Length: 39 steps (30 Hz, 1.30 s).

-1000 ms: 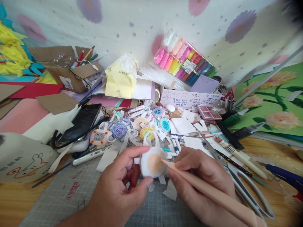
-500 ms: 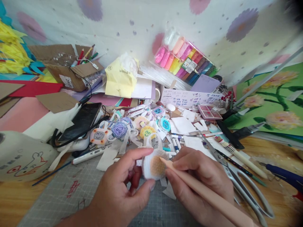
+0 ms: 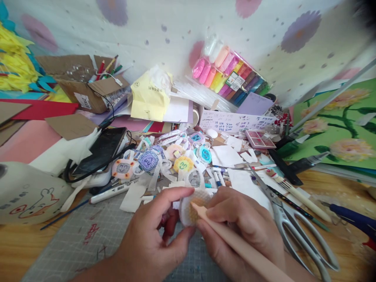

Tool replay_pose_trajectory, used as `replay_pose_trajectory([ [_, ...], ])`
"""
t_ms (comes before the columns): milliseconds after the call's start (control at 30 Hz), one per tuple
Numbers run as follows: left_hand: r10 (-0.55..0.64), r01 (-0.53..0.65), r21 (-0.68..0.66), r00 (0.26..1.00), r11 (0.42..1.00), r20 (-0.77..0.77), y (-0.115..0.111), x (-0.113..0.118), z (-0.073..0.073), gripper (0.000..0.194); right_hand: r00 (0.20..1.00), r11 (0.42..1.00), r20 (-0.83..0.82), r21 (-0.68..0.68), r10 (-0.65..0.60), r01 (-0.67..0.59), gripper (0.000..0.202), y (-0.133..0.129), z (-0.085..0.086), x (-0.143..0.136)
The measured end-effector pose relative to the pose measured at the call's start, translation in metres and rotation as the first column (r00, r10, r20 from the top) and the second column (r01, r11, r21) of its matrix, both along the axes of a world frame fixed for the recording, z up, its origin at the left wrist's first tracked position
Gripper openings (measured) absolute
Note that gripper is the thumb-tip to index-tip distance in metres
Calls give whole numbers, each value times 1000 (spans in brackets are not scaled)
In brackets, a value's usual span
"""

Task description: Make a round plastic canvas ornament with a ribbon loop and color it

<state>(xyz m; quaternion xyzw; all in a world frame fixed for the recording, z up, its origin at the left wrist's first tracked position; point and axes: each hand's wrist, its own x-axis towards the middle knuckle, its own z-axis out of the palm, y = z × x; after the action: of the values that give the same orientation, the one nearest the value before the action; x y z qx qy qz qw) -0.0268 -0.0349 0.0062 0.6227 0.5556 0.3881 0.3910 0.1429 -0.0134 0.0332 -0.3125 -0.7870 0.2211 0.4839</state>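
Observation:
My left hand (image 3: 158,231) grips a small white padded pouch (image 3: 185,213) by its left edge, between thumb and fingers. A white ribbon loop (image 3: 200,176) stands up from the top of the pouch. On its face is a tan-orange round patch (image 3: 191,214). My right hand (image 3: 243,223) holds a peach-coloured marker-like stick (image 3: 235,239), its pointed tip resting on the patch. Behind the hands lies a heap of similar decorated pouches, among them a yellow one (image 3: 184,164) and a purple one (image 3: 148,160).
A grey cutting mat (image 3: 73,243) lies under the hands. Scissors (image 3: 305,239) are close on the right, beside brushes and a blue-handled tool (image 3: 352,217). To the left are a phone (image 3: 101,150), a white marker (image 3: 113,192) and a painted pot (image 3: 32,196). Paper scraps surround the pouches.
The stick's tip has moved left and slightly down across the patch. The pouch has turned a little in my left hand, and its ribbon loop has shifted right.

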Motion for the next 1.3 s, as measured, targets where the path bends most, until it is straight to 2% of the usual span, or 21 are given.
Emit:
replay_pose_trajectory([
  [133, 3, -3, 2, 1000, 1000, 7, 1, 1, 3, 42, 1000, 1000, -8, 7, 2, -2, 21, -1, -1, 2],
  [333, 42, -41, -19, 998, 999, 38, 1, 4, 4, 41, 997, 998, -36, -27, -64, 63, 21, 0, 3, 4],
  [533, 27, -27, -9, 999, 1000, 26, 0, 2, 2, 41, 1000, 1000, 4, 13, 15, -15, 21, -1, 1, 1],
  [800, 11, -11, -11, 1000, 1000, 17, 1, 2, 7, 41, 999, 1000, 25, -7, 20, -20, 20, -2, 1, 4],
  [933, 37, -36, -20, 999, 999, 22, 1, 3, 7, 41, 997, 998, 33, 0, 63, -63, 20, -1, -1, 1],
  [1167, 17, -16, -13, 1000, 1000, 19, 1, 3, 7, 41, 1000, 1000, 20, -20, 22, -22, 21, -2, 2, 4],
  [1300, 11, -11, -13, 1000, 1000, 28, 1, 2, 8, 40, 999, 999, 11, -33, 43, -42, 21, -2, 1, 2],
])
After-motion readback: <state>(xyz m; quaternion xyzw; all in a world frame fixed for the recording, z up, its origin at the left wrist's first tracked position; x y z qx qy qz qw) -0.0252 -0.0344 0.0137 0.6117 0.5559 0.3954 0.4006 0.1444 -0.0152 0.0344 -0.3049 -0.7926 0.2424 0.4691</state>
